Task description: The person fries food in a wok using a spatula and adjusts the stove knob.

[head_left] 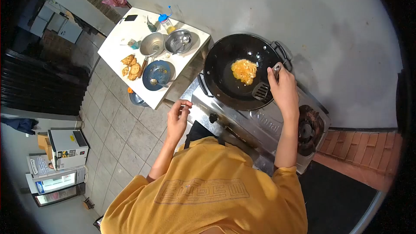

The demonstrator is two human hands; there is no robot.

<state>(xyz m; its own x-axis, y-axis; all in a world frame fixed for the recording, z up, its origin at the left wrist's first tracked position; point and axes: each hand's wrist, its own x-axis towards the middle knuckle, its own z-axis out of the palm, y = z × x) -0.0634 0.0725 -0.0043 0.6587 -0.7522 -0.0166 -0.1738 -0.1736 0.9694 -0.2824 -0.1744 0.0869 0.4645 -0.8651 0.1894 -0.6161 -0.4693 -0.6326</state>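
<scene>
A large black wok [225, 84] sits on the left burner of a steel gas stove [268, 121]. Orange-yellow egg [244, 71] lies cooking in the middle of it. My right hand [284, 89] is closed around the handle of a slotted spatula [260, 91], whose dark blade rests inside the wok near its right side, apart from the egg. Over the floor beside the stove's front left corner, my left hand [178, 115] is raised with curled fingers. Nothing shows in it, and it touches neither wok nor stove.
On the left, a white table [117, 43] bears a blue plate [149, 70] with a spoon, a saucepan [152, 43], a steel bowl [172, 37], fried pieces [131, 67] and a blue-lidded bottle [166, 22]. A bare burner [306, 129] is at the stove's right; a wall stands behind.
</scene>
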